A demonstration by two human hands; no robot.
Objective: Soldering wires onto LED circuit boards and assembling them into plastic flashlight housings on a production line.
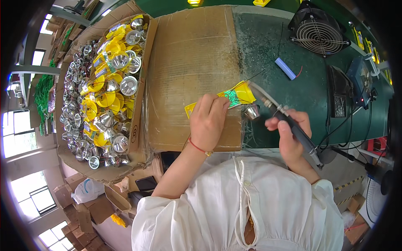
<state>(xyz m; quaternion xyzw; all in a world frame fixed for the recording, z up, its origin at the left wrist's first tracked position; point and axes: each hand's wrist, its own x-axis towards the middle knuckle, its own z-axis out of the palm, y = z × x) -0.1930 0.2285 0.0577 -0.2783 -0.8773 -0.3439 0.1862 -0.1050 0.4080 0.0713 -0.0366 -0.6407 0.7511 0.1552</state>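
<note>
My left hand (207, 119) is closed on a yellow plastic lamp housing (242, 93) lying over the cardboard. A green circuit board (231, 97) with thin dark wires shows just past my fingertips. My right hand (293, 136) grips the black handle of a soldering iron (302, 137), its front end reaching up and left to the housing's right end; whether the tip touches cannot be made out. Between the hands, a small silver reflector cup (252, 111) sits at the cardboard's right edge. Farther back, a lilac cylindrical battery (285, 69) with wires lies on the green mat.
An open carton (140, 96) at left is heaped with yellow housings and silver reflectors. Flattened cardboard (188, 54) covers the table's middle. A black fan (320, 35) stands at the back right. Beside it are a black tray (339, 100) and a blue soldering station (361, 79) with cables.
</note>
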